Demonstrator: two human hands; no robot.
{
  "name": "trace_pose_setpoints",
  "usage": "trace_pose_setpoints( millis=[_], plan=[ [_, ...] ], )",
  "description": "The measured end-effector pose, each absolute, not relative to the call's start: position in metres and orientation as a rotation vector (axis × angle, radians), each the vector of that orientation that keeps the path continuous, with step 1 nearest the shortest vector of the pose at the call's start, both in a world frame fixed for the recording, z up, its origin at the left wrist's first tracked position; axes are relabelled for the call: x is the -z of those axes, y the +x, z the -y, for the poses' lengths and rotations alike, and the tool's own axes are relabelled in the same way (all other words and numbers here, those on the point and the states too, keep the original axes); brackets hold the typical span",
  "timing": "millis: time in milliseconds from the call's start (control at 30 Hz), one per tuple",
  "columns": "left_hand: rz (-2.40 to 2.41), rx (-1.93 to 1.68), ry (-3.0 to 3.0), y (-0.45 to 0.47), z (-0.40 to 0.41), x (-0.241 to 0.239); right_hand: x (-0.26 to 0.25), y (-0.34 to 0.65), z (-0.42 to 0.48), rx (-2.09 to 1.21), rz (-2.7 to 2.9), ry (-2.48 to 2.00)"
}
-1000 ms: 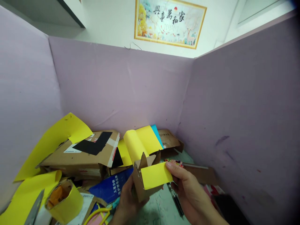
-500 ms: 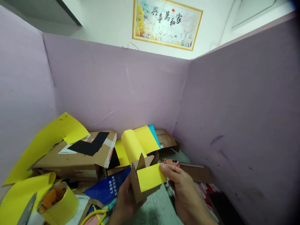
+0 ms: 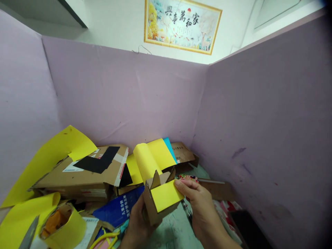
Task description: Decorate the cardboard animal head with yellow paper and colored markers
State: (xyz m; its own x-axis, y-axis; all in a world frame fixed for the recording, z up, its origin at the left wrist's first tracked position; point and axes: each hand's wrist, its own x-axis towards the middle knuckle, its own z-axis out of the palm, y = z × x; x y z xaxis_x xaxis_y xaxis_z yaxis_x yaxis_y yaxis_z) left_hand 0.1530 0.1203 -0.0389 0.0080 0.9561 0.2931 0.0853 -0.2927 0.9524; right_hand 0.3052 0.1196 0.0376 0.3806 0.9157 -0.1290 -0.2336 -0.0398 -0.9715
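Observation:
A small open cardboard box (image 3: 152, 207) with pointed flaps on top sits in my left hand (image 3: 137, 221), whose fingers wrap round its side and underside. Against the box's front face lies a yellow paper rectangle (image 3: 166, 195). My right hand (image 3: 199, 204) pinches the upper right corner of this paper between thumb and fingers. Part of the left fingers is hidden behind the box. Just behind the box stands a rolled yellow sheet (image 3: 146, 160).
To the left are a large cardboard box (image 3: 77, 176) with a black paper piece (image 3: 100, 160) on it, a yellow-wrapped tube (image 3: 68, 226), a scissor-like blade (image 3: 29, 233) and yellow-handled scissors (image 3: 105, 238). A dark slab (image 3: 249, 228) lies right. Purple panels (image 3: 129, 90) enclose the table.
The yellow rectangle and my right hand have shifted very slightly left against the box. The whole view has moved a little; otherwise the hold is the same.

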Motion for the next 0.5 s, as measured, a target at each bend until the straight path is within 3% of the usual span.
trace_pose_setpoints(
  millis=[500],
  plan=[
    [-1.049, -1.367, 1.547, 0.1520, -0.1206, 0.0351, -0.0354, 0.2997, -0.1198, -0.924, 0.801, -1.306]
  ],
)
